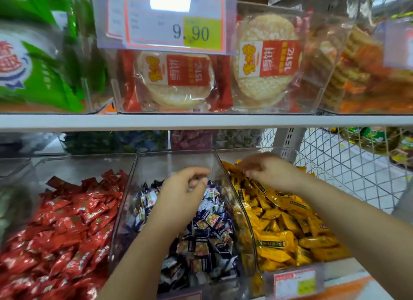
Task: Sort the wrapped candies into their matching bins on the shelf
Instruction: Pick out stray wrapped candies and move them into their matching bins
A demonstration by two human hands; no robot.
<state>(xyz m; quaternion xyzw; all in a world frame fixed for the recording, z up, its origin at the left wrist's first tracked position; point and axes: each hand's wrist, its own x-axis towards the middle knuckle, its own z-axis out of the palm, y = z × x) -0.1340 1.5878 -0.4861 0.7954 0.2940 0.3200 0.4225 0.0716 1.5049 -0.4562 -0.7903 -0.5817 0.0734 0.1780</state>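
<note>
- Taking the middle bin (176, 163) as the marker: the bin to its left (85, 165) holds a heap of red candies (67, 228); I can spot no other colour among them, so that one looks sorted, though its far left is blurred.
- The left hand (178, 192) hangs over the middle bin, above the dark blue and white candies (207, 230); its fingers (199, 179) are curled in towards the thumb, tips close together; whether a sweet is pinched between them I cannot tell, since nothing clearly shows there.
- The dark blue heap itself looks of one kind near the front; against the clear wall on its right some brownish and yellow wrappers show, but they may just be the neighbour's sweets seen through the plastic; I cannot say which.
- The right hand (270, 172) is over the bin to the right of the middle one (252, 223), at the back of the yellow candies (288, 228); its fingers (250, 169) are bent down and bunched, touching or nearly touching the wrappers; whether they have one gripped is hidden.
- My guess is that the job is well along: three bins each read as one colour, and what is left is picking out the odd stray; both hands seem busy at just that.
</note>
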